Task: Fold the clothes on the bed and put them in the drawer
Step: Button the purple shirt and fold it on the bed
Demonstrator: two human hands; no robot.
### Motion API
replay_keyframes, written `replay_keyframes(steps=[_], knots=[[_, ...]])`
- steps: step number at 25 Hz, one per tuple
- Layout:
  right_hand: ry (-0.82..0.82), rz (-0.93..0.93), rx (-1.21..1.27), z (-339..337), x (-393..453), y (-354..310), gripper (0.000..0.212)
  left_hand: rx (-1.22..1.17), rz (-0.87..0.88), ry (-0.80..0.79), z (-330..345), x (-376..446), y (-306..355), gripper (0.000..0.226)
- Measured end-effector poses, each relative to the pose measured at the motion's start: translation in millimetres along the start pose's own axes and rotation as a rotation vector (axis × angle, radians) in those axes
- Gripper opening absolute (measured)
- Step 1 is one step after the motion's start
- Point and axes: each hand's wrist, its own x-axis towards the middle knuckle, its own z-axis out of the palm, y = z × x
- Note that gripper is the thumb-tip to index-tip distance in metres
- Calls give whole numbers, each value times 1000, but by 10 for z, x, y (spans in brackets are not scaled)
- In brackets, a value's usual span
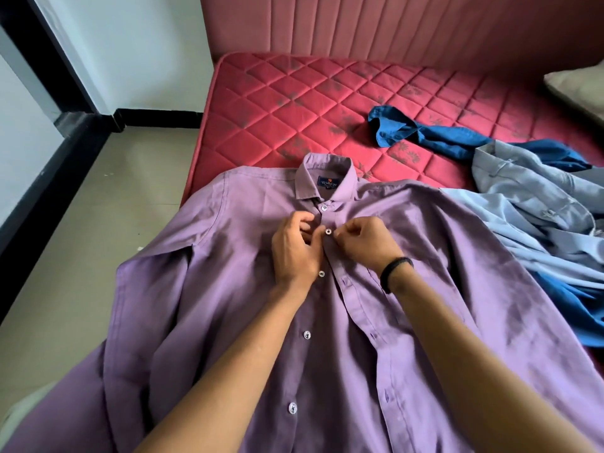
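- Red quilted mattress [327,103] beyond both hands, reaching to a padded headboard [392,27] farthest from them.
- Purple shirt [441,256] spread front-up under both hands and forearms, collar [323,178] just beyond the fingertips, one sleeve hanging off the mattress edge on the left-hand side.
- Pale blue shirt [529,197] crumpled well off to the right of the right hand, touching the purple shirt's shoulder.
- Dark blue garment [434,135] beyond and to the right of the right hand, partly under the pale blue one.
- Pillow [578,86] far off beyond the right hand, at the picture's edge.
- Left hand [295,250] curled, pinching the shirt's front edge beside the placket.
- Right hand [362,243] curled, pinching the placket opposite, black band [394,273] on its wrist.
- Button [327,231] between the two sets of fingertips, touching or nearly touching both; three buttons nearer the wrists and elbows undone.
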Motion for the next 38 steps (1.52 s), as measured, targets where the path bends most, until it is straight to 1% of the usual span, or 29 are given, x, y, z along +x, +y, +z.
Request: replay_keyframes(steps=[1, 2, 4, 5, 6, 7, 9, 10, 11, 13, 14, 16, 19, 21, 24, 30, 32, 35, 38], knots=[[64, -63, -158, 7, -162, 7, 23, 47, 50, -22, -81, -28, -5, 10], [80, -91, -292, 29, -352, 26, 28, 110, 110, -101, -191, -95, -5, 6], [78, -47, -494, 73, -657, 84, 37, 275, 201, -372, -377, -275, 27, 10], [92, -22, -525, 109, -746, 121, 37, 349, 229, -466, -439, -365, 49, 13], [107, -22, -518, 140, -786, 166, 32, 388, 235, -504, -477, -425, 69, 16], [116, -28, -487, 158, -799, 189, 26, 402, 228, -508, -494, -454, 93, 17], [105, 15, -396, 121, -769, 195, 16, 430, 197, -489, -504, -422, 190, 18], [86, 49, -340, 69, -749, 191, 14, 442, 169, -480, -509, -394, 235, 19], [71, 74, -278, 11, -736, 197, 18, 440, 141, -470, -519, -373, 274, 18], [73, 64, -182, -64, -728, 184, 34, 375, 59, -430, -540, -348, 343, 14], [81, 26, -151, -77, -735, 161, 39, 320, 2, -411, -538, -337, 376, 13], [70, -52, -73, -53, -771, 147, 42, 207, -129, -380, -521, -353, 446, 11], [65, -102, 64, 84, -814, 269, 35, 31, -307, -317, -422, -490, 416, 10], [90, -132, 83, 212, -818, 409, 25, -37, -352, -260, -354, -606, 316, 10], [150, -182, 64, 347, -856, 531, 10, -107, -338, -209, -312, -705, 170, 7], [219, -130, 76, 423, -857, 526, 5, -229, -234, -177, -302, -828, 19, 9], [173, -112, 114, 414, -820, 552, 4, -240, -203, -190, -298, -853, -10, 10], [57, -51, 281, 357, -787, 599, 15, -231, -209, -174, -279, -860, 4, 8], [94, -30, 378, 351, -807, 598, 18, -226, -259, -124, -253, -868, 54, 8]])
